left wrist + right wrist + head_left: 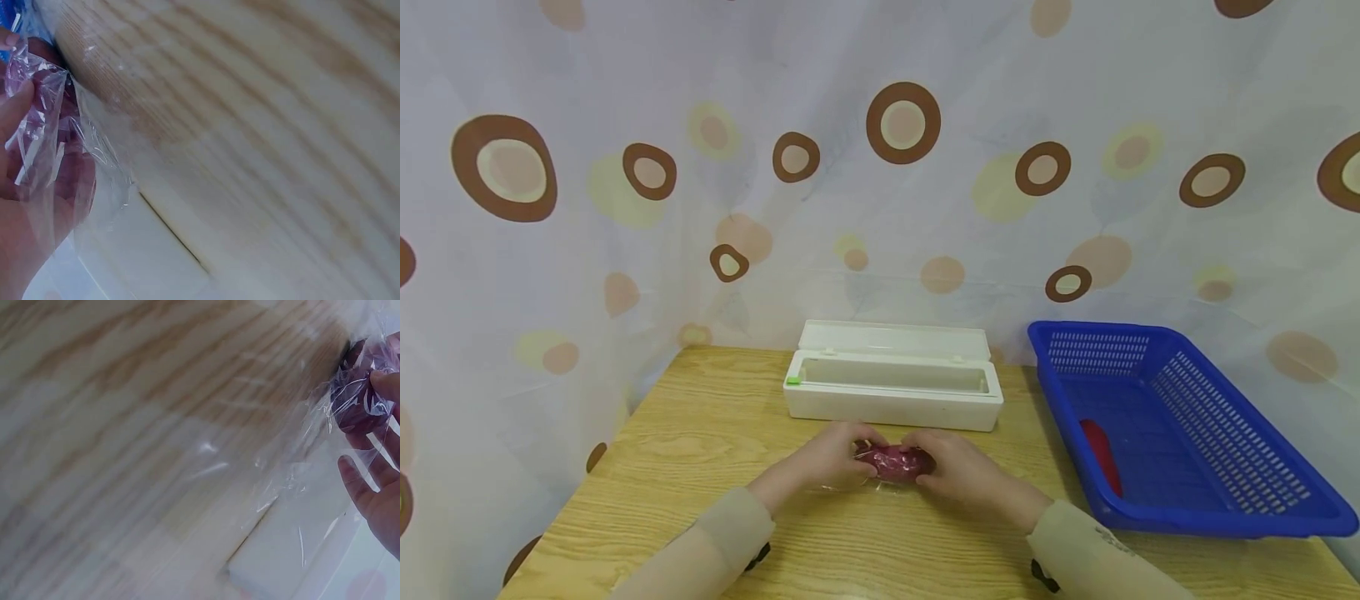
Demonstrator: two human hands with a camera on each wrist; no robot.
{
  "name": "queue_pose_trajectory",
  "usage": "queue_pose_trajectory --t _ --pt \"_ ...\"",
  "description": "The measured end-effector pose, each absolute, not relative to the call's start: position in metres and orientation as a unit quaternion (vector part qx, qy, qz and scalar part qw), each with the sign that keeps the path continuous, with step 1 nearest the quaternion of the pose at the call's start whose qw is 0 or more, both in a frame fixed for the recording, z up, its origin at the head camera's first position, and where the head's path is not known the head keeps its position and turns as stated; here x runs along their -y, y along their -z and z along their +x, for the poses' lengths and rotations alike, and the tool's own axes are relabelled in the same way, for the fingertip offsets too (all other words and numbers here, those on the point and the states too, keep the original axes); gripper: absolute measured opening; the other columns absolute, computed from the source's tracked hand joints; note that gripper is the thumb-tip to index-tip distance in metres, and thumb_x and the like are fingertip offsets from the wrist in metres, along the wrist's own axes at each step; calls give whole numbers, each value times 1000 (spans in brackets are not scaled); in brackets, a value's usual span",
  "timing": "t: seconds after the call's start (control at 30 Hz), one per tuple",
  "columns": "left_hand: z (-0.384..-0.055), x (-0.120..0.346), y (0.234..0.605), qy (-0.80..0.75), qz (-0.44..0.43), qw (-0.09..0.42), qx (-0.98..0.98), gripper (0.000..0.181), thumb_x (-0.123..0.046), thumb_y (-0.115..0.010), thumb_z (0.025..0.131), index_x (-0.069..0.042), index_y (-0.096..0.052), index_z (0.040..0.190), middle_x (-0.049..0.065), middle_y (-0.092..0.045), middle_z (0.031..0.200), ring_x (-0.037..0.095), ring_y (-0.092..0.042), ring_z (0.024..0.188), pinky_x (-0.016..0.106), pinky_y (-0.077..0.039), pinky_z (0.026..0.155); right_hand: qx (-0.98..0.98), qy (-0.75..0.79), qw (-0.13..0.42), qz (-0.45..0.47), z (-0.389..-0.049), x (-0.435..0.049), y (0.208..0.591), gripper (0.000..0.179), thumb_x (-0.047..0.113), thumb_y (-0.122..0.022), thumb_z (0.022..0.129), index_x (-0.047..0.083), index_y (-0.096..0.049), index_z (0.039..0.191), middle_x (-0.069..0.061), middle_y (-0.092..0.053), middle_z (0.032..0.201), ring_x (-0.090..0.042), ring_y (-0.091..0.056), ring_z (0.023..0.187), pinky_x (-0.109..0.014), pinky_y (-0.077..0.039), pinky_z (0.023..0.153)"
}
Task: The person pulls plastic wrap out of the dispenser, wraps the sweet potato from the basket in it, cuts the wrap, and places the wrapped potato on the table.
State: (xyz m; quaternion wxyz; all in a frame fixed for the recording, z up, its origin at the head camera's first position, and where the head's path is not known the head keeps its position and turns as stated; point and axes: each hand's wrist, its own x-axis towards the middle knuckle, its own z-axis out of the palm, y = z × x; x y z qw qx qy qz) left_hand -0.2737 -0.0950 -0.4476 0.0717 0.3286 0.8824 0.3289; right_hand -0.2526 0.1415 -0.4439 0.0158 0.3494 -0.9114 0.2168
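- Your main item: a glossy purple-red, rounded, elongated object in clear film, lower centre of the head frame, on or just above the wood-grain desk; can't tell if it touches.
- Your left hand: fingers curled round the item's left end, gripping it through the film.
- Your right hand: thumb on the item's right end, fingers bent in around it; the right wrist view has some fingers spread beneath. Narrow gap, holding.
- Crinkled, transparent plastic film: bunched at your fingers, loose part trailing towards mid-frame in the left wrist view.
- Long white rectangular box, lid tipped back, just above your hands in the head frame; small bright green tab at its left end. Probably the film dispenser.
- Blue perforated plastic basket, right side of frame; red elongated object inside by its left wall.
- Step in hand, my read: you're wrapping the item, film partly round it.
- Next move likely calls for rolling or folding the slack under, both ends held, film snug; loose edges could bunch or stick to your fingers.
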Motion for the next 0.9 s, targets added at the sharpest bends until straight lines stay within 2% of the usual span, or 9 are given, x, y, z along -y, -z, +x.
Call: queue_pose_trajectory --t 0.1,0.23,0.4,0.6,0.9 --pt "-274 93 449 -338 328 89 -878 32 -16 -73 82 -13 -66 113 -2 -66 105 7 -59 92 19 -49 77 909 -219 19 353 -252 -146 445 40 10 -73 78 14 -61 115 2 -64 114 -14 -59 107 -34 -48 93" --pt "-273 91 449 -349 329 103 -871 30 -16 -72 84 -14 -65 113 -2 -66 106 6 -60 94 18 -49 77 910 -209 27 357 -250 -150 445 42 12 -74 77 13 -61 117 1 -63 116 -15 -59 108 -33 -48 93" --pt "-274 90 447 -325 334 88 -881 28 -18 -71 84 -15 -66 112 -3 -67 106 6 -61 94 20 -49 79 912 -204 23 356 -250 -152 443 47 14 -75 77 11 -60 121 -2 -62 119 -19 -58 111 -37 -46 96" --pt "-275 89 445 -301 341 81 -887 36 -22 -75 81 -13 -65 115 -2 -67 108 9 -61 95 22 -49 81 915 -207 10 345 -254 -151 442 47 15 -75 77 12 -60 122 -1 -63 116 -17 -59 106 -37 -48 93" --pt "-275 87 446 -286 336 92 -893 47 -23 -79 76 -13 -62 119 -5 -64 105 5 -58 91 21 -48 81 910 -208 3 359 -261 -153 445 47 17 -76 77 10 -61 121 -2 -65 115 -14 -61 104 -32 -50 89"
